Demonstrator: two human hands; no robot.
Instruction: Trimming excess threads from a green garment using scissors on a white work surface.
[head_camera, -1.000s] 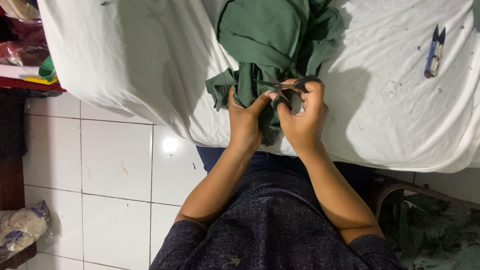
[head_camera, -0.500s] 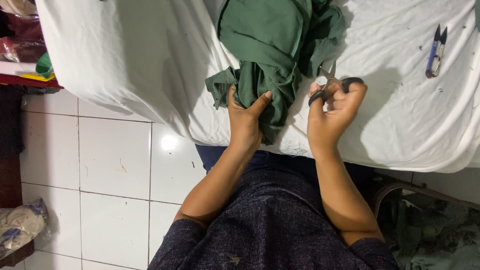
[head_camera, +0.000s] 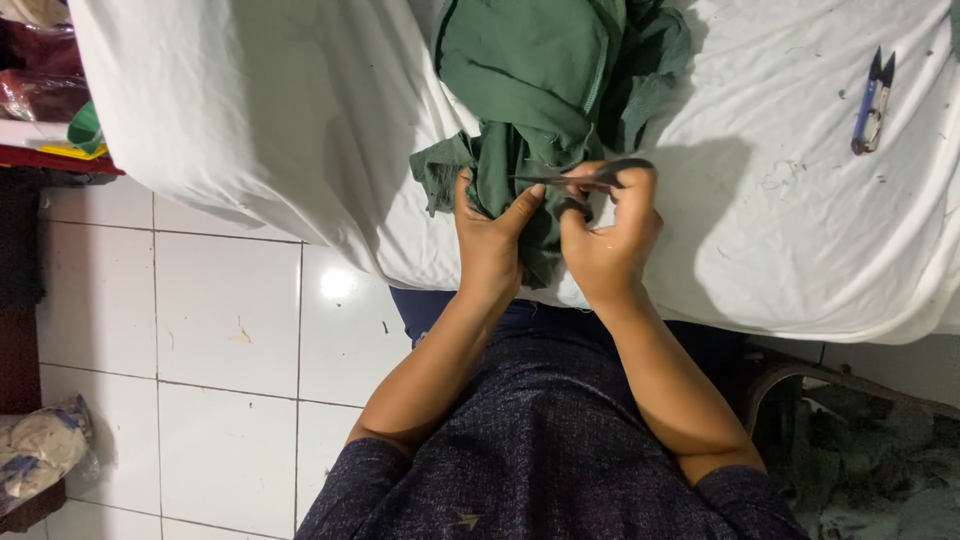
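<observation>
left hand (head_camera: 490, 240) pinches green garment (head_camera: 535, 90) at its hanging edge | right hand (head_camera: 605, 235) grips small scissors (head_camera: 575, 180) — blades seemingly at the cloth | fabric soft, limp — hold near the cut

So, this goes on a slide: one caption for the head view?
Left hand grips green fabric while right hand holds small scissors against it.
</observation>
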